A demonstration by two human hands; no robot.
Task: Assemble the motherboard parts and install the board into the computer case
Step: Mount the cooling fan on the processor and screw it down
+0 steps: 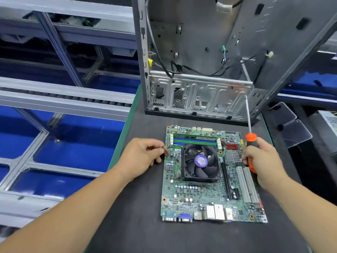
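The open computer case (209, 57) stands upright at the far end of the desk (138, 225), its loose cables (175, 69) hanging across the bay where the board must go; if they are not cleared they could be trapped under the board or snag it on the way in. The motherboard (209, 179) lies flat on the desk just in front of the case, not yet installed, and its near edge with the rear ports sits close to the desk's front, so a careless pull could slide it off. The cooler fan (200, 162) is seated in the middle with a memory stick (195, 138) behind it. The screwdriver (250, 143) stands nearly upright in the right hand (262, 161), whose fingers are wrapped round the orange-and-black handle, the shaft pointing up towards the case; the handle's butt hangs just above the white slots, and a dip of the wrist could knock or scratch parts there. The left hand (144, 154) pinches the small fan connector (165, 149) with its thin wires (176, 147) at the board's left edge; forcing it on askew could bend header pins, and tugging could strain the wires.
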